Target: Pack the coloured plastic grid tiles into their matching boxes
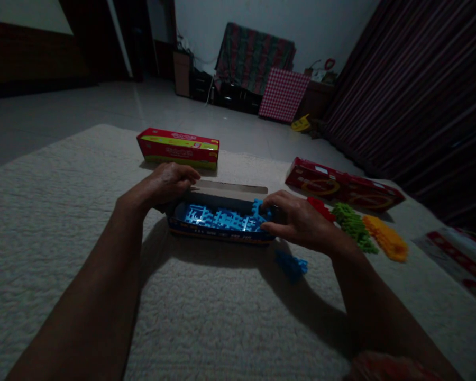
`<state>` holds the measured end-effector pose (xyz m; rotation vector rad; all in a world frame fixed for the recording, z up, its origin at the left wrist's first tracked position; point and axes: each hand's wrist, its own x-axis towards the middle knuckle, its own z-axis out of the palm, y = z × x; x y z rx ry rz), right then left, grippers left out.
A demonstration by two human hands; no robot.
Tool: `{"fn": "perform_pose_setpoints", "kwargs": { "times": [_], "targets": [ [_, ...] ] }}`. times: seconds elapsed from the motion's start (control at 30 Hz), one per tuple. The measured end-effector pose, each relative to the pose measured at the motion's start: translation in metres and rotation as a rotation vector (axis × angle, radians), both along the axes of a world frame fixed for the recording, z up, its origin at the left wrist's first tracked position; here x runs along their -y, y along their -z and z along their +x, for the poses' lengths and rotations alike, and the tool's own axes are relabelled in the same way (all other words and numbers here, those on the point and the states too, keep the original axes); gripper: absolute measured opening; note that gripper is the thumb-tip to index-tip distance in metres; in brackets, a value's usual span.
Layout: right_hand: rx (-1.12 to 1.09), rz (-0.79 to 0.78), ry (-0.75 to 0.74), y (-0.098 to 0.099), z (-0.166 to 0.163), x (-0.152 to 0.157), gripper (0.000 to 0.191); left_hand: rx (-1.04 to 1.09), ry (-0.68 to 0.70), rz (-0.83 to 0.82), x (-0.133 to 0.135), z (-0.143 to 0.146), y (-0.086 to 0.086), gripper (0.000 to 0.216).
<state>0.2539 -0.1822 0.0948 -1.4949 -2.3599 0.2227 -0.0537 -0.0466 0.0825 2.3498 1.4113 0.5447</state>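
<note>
Plainly, the work centres on the open box (206, 226), which lies on the cream mat (222, 323) straight ahead of the person, its floor lined with flat blue pieces (218, 217). The right hand (297, 221) is at the box's right end, thumb and fingertips closed lightly on one blue piece (257, 207) at the edge of the row. The left hand (170, 182) curls over the left end and the raised cardboard flap (230, 188), holding the box down. I judge a piece is being fitted in; seating it calls for lining it up with its neighbours while the box stays braced. More loose blue pieces (291, 264) lie just in front, with red (320, 207), green (353, 222) and orange heaps (386, 241) to the right and two red boxes (178, 147) beyond.
</note>
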Motion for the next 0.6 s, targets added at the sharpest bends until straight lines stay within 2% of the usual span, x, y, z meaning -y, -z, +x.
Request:
{"fn": "perform_pose_setpoints", "kwargs": {
  "times": [0.2,0.37,0.5,0.6],
  "targets": [
    [-0.005,0.047,0.022,0.003,0.002,0.001,0.026,-0.015,0.022,0.006,0.001,0.000,-0.001,0.048],
    [-0.031,0.108,0.025,-0.003,0.004,0.008,0.017,-0.022,0.011,-0.003,0.004,0.001,-0.003,0.048],
    [-0.063,0.204,0.075,-0.018,0.010,0.026,0.011,-0.019,0.022,-0.019,0.005,-0.002,-0.004,0.047],
    [-0.085,0.227,0.151,-0.018,0.027,0.047,0.007,0.023,0.005,-0.039,0.005,-0.005,0.001,0.047]
  ]
}}
